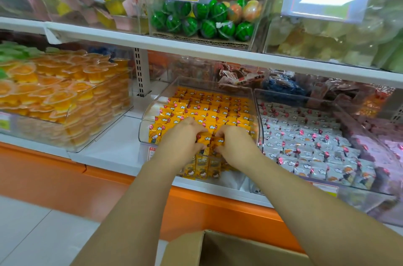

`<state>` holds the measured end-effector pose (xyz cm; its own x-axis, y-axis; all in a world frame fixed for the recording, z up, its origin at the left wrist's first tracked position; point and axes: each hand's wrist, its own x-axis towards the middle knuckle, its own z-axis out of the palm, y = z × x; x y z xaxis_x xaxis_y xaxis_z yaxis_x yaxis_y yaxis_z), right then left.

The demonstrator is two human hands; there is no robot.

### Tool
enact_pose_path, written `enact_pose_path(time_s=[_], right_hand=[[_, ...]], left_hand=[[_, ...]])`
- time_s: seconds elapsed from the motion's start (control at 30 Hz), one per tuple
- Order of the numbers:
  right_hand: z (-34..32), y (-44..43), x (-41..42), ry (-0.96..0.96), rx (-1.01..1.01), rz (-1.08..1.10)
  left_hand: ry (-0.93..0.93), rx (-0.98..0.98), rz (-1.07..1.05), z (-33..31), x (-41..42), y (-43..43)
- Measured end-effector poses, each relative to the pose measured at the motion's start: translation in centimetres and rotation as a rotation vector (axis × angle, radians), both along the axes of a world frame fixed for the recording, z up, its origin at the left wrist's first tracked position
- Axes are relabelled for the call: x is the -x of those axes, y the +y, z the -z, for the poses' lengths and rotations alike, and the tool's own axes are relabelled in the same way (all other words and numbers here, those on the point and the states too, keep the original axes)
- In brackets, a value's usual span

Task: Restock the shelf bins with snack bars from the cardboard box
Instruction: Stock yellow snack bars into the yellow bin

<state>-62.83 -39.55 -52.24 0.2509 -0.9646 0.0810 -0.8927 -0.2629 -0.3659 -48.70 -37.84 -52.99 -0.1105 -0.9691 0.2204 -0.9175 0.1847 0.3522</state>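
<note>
Cardboard box [229, 250] below grip. Left hand [181, 135] and right hand [234, 141] pinch yellow snack bars [209, 143]: likely light, slick-wrapped; hold by sides.

Both arms out front, hands close together
Left hand [183, 137] and right hand [234, 142] (knuckles up, fingers curled) each grip yellow snack bars [208, 141].

We see only two arms and their hands, the left hand [183, 136] and the right hand [236, 142], both bare, as are the wrists. The left forearm [135, 196] and the right forearm [305, 204] are bare too, right to the lower edge of the view, smooth, slim at the wrist and broader toward the camera. We cannot tell any detail of the nails, since the fingertips are small and a little blurred.
</note>
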Motion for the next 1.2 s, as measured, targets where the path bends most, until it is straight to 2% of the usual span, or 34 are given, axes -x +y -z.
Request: enact_pose_path(time_s=[0.13, 0.27, 0.37, 0.47, 0.57, 0.77, 0.93, 1.1, 1.2], right_hand=[[-1.0, 0.6, 0.2, 0.082, -0.068, -0.062], [-1.5, 2.3, 1.2, 0.098, -0.069, -0.091], [-1.5, 4.0, 2.6, -0.028, 0.003, -0.117], [-0.7, 6.3, 4.3, -0.217, 0.090, -0.182], [0.7, 8.7, 6.3, -0.335, 0.110, -0.204], [6.1, 11.6, 10.4, -0.430, 0.057, -0.165], [12.8, 13.2, 14.1, -0.444, -0.101, -0.081], [20.5, 13.7, 18.6, -0.313, -0.345, 0.084], [24.6, 14.0, 20.2, -0.245, -0.504, 0.159]], left_hand=[[0.117, 0.034, 0.003, 0.4, -0.1, 0.4], [0.216, 0.181, 0.014, 0.9, -0.1, 2.0], [0.301, 0.252, 0.039, 1.3, 0.3, 4.2], [0.391, 0.232, 0.049, 2.1, 1.2, 6.4], [0.478, 0.145, 0.032, 3.8, 2.5, 7.8], [0.655, -0.006, -0.016, 8.3, 7.1, 10.1], [0.577, -0.237, -0.018, 14.8, 10.5, 10.8], [0.507, -0.562, -0.075, 21.5, 11.4, 11.1], [0.467, -0.678, -0.096, 24.9, 12.0, 11.0]])
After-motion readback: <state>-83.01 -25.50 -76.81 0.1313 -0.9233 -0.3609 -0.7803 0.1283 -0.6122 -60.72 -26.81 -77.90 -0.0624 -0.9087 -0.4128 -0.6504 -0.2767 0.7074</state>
